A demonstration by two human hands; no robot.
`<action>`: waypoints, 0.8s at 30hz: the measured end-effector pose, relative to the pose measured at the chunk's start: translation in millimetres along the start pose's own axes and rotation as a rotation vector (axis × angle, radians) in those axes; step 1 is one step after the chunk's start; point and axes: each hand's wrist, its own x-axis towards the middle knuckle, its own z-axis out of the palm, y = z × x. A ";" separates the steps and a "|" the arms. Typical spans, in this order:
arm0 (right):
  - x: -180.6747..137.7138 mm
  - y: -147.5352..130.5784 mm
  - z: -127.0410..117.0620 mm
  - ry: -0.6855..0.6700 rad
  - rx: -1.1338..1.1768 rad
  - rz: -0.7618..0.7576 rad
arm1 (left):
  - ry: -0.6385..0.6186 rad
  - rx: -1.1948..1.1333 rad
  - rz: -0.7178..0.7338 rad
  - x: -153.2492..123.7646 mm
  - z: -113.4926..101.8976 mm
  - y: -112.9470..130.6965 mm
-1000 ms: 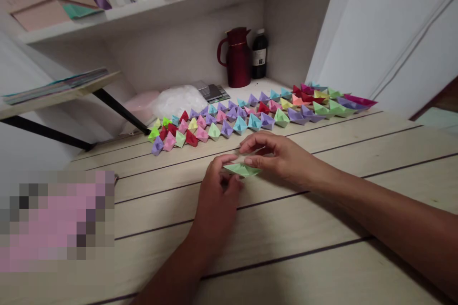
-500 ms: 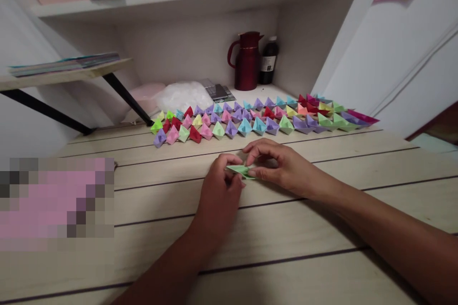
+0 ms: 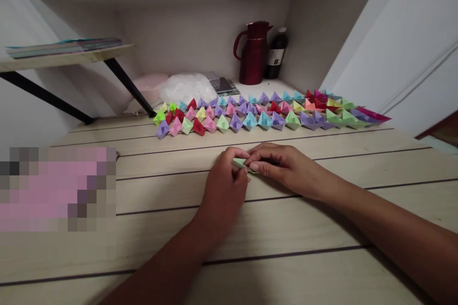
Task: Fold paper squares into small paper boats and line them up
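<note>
A small pale green folded paper [image 3: 242,164] sits between both my hands at the middle of the wooden table [image 3: 286,219]. My left hand [image 3: 225,186] pinches its left end, fingers curled. My right hand [image 3: 282,167] pinches the right side, covering most of the paper. Behind them, several folded paper boats [image 3: 265,112] in purple, pink, green, blue and red stand in rows across the table's far side.
A dark red jug [image 3: 255,52] and a dark bottle [image 3: 276,53] stand at the back wall. A white plastic bag [image 3: 188,89] and a pink container [image 3: 150,86] lie left of them. A side shelf with papers [image 3: 64,50] juts out at left.
My hands have drawn closer together, so that less of the green paper shows. The view has tilted down a little.
</note>
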 end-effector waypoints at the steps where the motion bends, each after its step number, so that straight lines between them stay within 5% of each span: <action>1: 0.3 0.4 -0.6 -0.004 0.010 0.010 | 0.000 0.010 0.003 0.0 0.0 0.5; 12: -0.2 4.5 -5.3 -0.027 0.036 0.077 | 0.002 0.031 0.019 0.8 0.8 1.7; 24: 0.7 4.9 -3.4 0.074 -0.269 -0.005 | 0.008 0.036 0.048 1.1 0.9 -2.5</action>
